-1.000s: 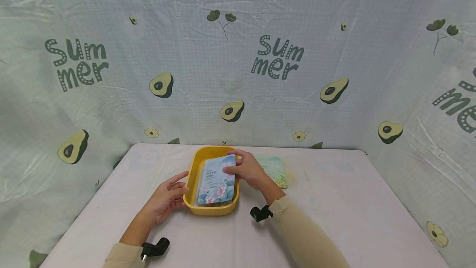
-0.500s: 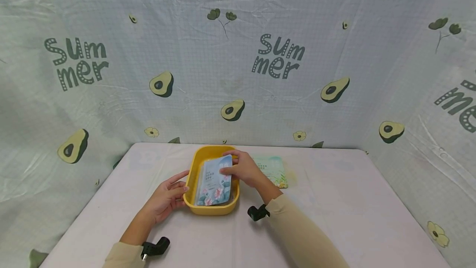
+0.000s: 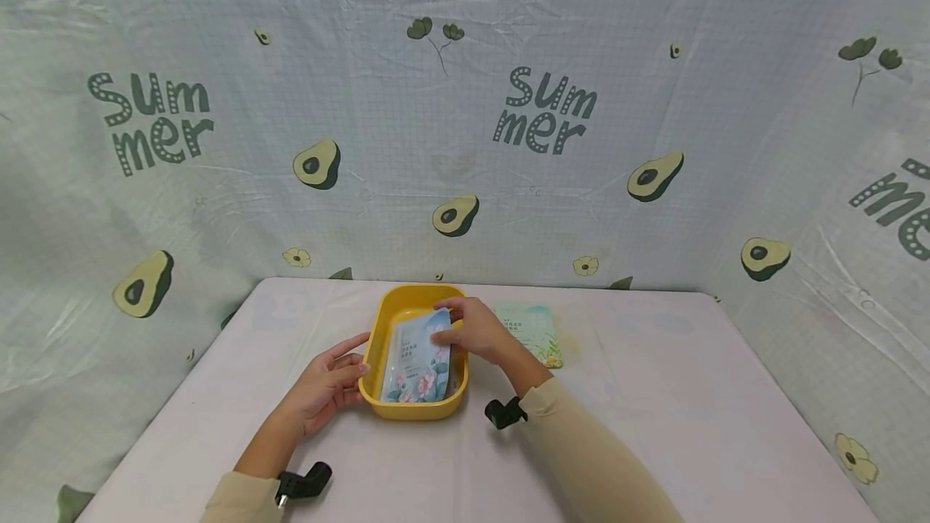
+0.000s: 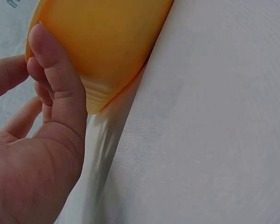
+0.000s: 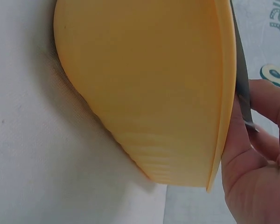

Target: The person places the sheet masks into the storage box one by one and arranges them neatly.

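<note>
My right hand [image 3: 475, 335] pinches the upper right edge of a flat light-blue sachet [image 3: 417, 361] printed with pink flowers. The sachet tilts inside a yellow plastic basket [image 3: 412, 412], its lower end down in it. In the right wrist view, the sachet's dark edge [image 5: 243, 70] shows between thumb and fingers, just past the basket's rim. On the other side, my left hand [image 3: 327, 388] holds the basket's left rim; the left wrist view has the thumb [image 4: 49, 51] against the outer wall. A pale sachet edge shows under the blue one; what lies deeper is hidden.
A green sachet [image 3: 534, 333] lies on the white-covered table [image 3: 654, 410] to the basket's right, partly behind my right hand. A printed cloth [image 3: 552, 224] rises behind the table's back edge and along both sides.
My right hand has moved the blue sachet slightly left and lower into the basket, and its slant has changed. The left hand and the basket have stayed put.
</note>
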`<state>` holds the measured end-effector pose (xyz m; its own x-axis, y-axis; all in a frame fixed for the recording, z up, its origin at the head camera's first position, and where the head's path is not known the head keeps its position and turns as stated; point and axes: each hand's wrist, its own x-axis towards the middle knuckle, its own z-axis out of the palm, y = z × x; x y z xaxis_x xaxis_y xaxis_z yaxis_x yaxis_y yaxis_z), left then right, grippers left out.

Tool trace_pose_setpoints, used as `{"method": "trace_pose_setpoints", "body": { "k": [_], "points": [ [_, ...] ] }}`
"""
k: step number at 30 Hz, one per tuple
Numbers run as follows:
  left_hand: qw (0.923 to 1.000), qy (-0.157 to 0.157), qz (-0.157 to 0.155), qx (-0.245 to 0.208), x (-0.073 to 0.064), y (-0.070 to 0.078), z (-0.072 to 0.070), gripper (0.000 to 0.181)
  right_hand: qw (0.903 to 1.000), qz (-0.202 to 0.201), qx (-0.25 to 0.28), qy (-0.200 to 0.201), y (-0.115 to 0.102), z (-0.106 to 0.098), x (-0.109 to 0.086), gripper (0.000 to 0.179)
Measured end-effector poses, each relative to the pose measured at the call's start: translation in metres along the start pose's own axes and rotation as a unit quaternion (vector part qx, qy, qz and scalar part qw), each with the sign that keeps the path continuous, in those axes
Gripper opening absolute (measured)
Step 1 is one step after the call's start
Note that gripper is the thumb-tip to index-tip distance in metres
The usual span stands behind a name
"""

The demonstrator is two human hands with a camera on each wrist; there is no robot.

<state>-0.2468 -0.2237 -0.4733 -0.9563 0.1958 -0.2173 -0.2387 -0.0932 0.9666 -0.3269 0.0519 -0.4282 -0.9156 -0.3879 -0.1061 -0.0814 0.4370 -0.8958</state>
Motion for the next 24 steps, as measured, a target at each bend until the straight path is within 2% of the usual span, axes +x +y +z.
{"method": "trace_pose_setpoints", "body": {
  "k": [5, 16, 24],
  "points": [
    [1.0, -0.001, -0.001, 0.002, -0.0001, 0.0, -0.0005, 0.071, 0.9991, -0.012, -0.039, 0.015, -0.0012, -0.0022, -0.0011, 0.056],
    [1.0, -0.004, 0.0, -0.005, -0.0002, 0.0003, -0.0012, 0.072, 0.9976, 0.022, -0.044, 0.05, -0.0049, 0.0002, 0.0005, 0.05],
    [1.0, 0.0, -0.002, -0.001, -0.0004, 0.0008, -0.0007, 0.071, 0.9973, 0.022, -0.051, 0.049, -0.0059, -0.0002, -0.0006, 0.052]
  ]
}}
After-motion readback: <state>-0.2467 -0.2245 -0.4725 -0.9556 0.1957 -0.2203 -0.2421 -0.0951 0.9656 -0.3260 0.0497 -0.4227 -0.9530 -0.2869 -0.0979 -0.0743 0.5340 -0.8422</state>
